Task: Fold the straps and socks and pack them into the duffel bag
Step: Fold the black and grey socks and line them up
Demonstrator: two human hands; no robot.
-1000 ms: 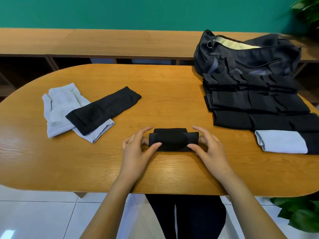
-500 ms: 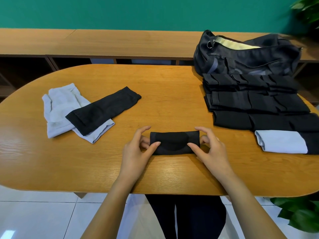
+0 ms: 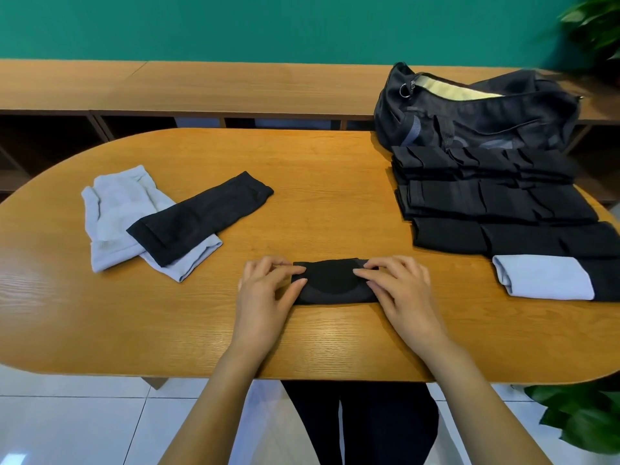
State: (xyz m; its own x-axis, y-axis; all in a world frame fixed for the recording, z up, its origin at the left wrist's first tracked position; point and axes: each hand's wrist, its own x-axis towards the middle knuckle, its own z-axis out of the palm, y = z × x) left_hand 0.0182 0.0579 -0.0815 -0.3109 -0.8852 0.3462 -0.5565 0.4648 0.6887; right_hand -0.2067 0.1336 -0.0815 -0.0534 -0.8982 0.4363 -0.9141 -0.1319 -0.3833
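Bright, even light; soft sheen on the oval orange-brown wooden table [image 3: 40, 280] left of the fingers [image 3: 281, 268], faint shadows beneath them, green plant leaves [image 3: 597, 25] far right blurred.

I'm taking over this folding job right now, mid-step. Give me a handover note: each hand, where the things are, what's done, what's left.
Hands: left hand and right hand each pinch an end of the black piece, folded on the table.
Done: folded stack at right, in front of the open duffel bag, with a folded pale blue piece nearest.
To do: unfolded black sleeve lying over pale blue pieces at left; then pack everything. Bag's inside not visible.
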